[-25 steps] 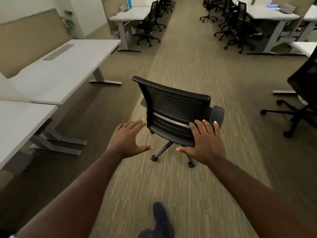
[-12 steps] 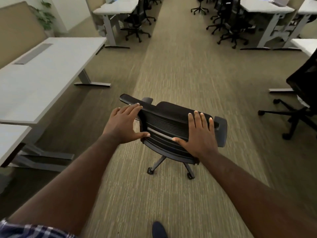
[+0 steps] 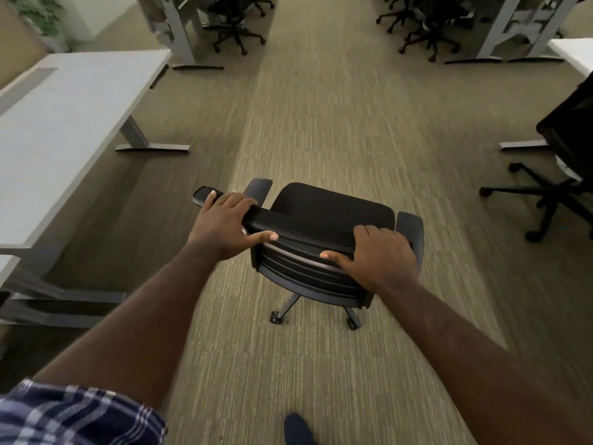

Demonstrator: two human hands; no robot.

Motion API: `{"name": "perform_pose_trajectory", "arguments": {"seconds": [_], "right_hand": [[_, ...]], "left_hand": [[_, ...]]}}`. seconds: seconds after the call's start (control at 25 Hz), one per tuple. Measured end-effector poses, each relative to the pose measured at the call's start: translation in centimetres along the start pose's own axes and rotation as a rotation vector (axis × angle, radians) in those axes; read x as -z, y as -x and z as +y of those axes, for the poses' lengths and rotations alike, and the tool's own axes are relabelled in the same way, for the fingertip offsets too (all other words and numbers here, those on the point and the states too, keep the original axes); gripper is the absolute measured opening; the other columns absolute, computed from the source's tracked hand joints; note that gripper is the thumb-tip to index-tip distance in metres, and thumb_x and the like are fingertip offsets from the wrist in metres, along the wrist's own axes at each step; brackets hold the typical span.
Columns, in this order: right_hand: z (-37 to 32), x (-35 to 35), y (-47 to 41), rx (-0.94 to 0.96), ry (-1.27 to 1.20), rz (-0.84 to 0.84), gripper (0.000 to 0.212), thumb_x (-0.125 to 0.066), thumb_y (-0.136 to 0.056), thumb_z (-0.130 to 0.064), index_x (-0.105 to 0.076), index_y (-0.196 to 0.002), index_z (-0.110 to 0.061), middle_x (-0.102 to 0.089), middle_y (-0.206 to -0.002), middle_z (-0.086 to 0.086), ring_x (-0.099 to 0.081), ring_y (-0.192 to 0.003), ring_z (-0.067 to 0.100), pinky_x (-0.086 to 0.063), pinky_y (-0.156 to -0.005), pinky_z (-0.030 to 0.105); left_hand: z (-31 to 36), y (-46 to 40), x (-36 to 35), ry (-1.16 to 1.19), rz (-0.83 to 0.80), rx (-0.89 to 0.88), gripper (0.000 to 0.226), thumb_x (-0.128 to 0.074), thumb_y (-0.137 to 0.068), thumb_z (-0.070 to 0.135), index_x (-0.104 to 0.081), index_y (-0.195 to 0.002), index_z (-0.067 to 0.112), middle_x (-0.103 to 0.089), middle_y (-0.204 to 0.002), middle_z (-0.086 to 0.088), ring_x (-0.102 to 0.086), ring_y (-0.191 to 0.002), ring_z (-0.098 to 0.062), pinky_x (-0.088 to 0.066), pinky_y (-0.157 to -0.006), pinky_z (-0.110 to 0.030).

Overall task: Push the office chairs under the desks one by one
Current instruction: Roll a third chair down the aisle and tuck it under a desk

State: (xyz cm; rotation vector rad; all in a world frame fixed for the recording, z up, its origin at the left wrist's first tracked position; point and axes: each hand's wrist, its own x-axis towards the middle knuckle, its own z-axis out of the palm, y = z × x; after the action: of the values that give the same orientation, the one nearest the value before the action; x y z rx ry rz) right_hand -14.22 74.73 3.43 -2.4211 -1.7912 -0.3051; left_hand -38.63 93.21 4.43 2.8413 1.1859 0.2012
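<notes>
A black office chair (image 3: pixel 324 203) on castors stands in the carpeted aisle, its mesh backrest turned toward me. My left hand (image 3: pixel 221 226) grips the top edge of the backrest at its left end, fingers over the rim and thumb on the back face. My right hand (image 3: pixel 382 258) grips the right end of the same edge, fingers curled over it, thumb against the back. A long white desk (image 3: pixel 64 123) stands to the left of the chair, with bare floor beneath it.
Another black chair (image 3: pixel 564 175) stands pulled out at the right edge, next to a white desk corner (image 3: pixel 574 53). More desks and chairs (image 3: pixel 234 30) line the far end of the aisle. A potted plant (image 3: pixel 38 14) sits at the far left. My shoe (image 3: pixel 296 428) shows at the bottom.
I have walked up to the chair. Both hands went from hovering open behind the backrest to gripping its top edge, and the chair now sits closer beneath me.
</notes>
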Motion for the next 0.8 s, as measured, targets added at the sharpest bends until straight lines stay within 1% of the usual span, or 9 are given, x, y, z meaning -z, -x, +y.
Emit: {"name": "perform_pose_trajectory", "arguments": {"seconds": [0.08,0.16,0.28,0.4,0.48,0.56,0.68,0.8], "right_hand": [[0.5,-0.2,-0.5,0.035,-0.003,0.025,0.087,-0.020,-0.079,-0.092,-0.061,-0.088,-0.016,-0.064,-0.078,0.004,-0.062,-0.068,0.024,-0.042,-0.059,0.034],[1.1,-0.2,-1.1,0.060,-0.013,0.045,0.086,-0.022,-0.079,-0.092,-0.062,-0.086,-0.016,-0.065,-0.076,0.003,-0.062,-0.067,0.023,-0.044,-0.058,0.033],[2.1,-0.1,-1.8,0.103,-0.028,0.067,0.084,-0.026,-0.078,-0.092,-0.063,-0.083,-0.017,-0.064,-0.073,0.003,-0.062,-0.065,0.022,-0.046,-0.057,0.032],[2.8,0.0,-2.5,0.156,-0.049,0.076,0.085,-0.026,-0.078,-0.092,-0.062,-0.081,-0.016,-0.064,-0.072,0.004,-0.061,-0.064,0.023,-0.045,-0.057,0.032],[2.9,-0.1,-2.8,0.171,-0.057,0.076,0.086,-0.025,-0.077,-0.093,-0.062,-0.079,-0.015,-0.063,-0.070,0.004,-0.061,-0.063,0.023,-0.045,-0.057,0.032],[2.7,-0.3,-3.2,0.182,-0.056,0.087,0.086,-0.025,-0.077,-0.093,-0.062,-0.076,-0.015,-0.062,-0.067,0.004,-0.060,-0.058,0.023,-0.045,-0.054,0.031],[2.7,-0.5,-4.1,0.214,-0.067,0.085,0.086,-0.025,-0.078,-0.091,-0.062,-0.075,-0.014,-0.062,-0.065,0.006,-0.059,-0.057,0.024,-0.045,-0.053,0.031],[2.5,-0.7,-5.4,0.251,-0.086,0.064,0.089,-0.021,-0.079,-0.091,-0.062,-0.078,-0.012,-0.063,-0.069,0.008,-0.061,-0.060,0.026,-0.048,-0.057,0.034]], "left_hand": [[-0.2,-0.4,-0.1,0.003,0.007,0.002,0.093,-0.031,-0.069,0.097,-0.055,-0.123,0.025,-0.060,-0.125,0.001,-0.050,-0.123,-0.020,-0.019,-0.118,-0.048],[-0.1,-0.8,-0.1,0.016,0.004,0.023,0.086,-0.034,-0.066,0.098,-0.055,-0.108,0.026,-0.062,-0.109,0.003,-0.056,-0.111,-0.020,-0.025,-0.115,-0.046],[0.6,-0.6,-0.4,0.029,0.031,0.055,0.079,-0.037,-0.065,0.099,-0.051,-0.096,0.027,-0.055,-0.094,0.009,-0.057,-0.097,-0.019,-0.030,-0.111,-0.047],[1.5,0.1,-0.8,0.028,0.077,0.104,0.080,-0.038,-0.064,0.099,-0.052,-0.095,0.026,-0.056,-0.094,0.009,-0.057,-0.097,-0.019,-0.031,-0.110,-0.046],[1.8,0.5,-1.0,0.031,0.086,0.148,0.085,-0.039,-0.062,0.099,-0.056,-0.099,0.025,-0.061,-0.100,0.006,-0.057,-0.102,-0.020,-0.029,-0.110,-0.044],[1.8,0.7,-1.0,0.038,0.103,0.181,0.088,-0.040,-0.061,0.099,-0.059,-0.102,0.024,-0.064,-0.106,0.002,-0.057,-0.106,-0.021,-0.027,-0.110,-0.043],[1.8,0.7,-1.0,0.056,0.131,0.213,0.089,-0.042,-0.061,0.098,-0.059,-0.104,0.022,-0.065,-0.111,-0.001,-0.056,-0.110,-0.025,-0.027,-0.111,-0.048],[1.6,0.4,-0.9,0.046,0.136,0.255,0.088,-0.041,-0.061,0.098,-0.058,-0.102,0.022,-0.065,-0.111,-0.001,-0.056,-0.110,-0.026,-0.027,-0.112,-0.051]]}}
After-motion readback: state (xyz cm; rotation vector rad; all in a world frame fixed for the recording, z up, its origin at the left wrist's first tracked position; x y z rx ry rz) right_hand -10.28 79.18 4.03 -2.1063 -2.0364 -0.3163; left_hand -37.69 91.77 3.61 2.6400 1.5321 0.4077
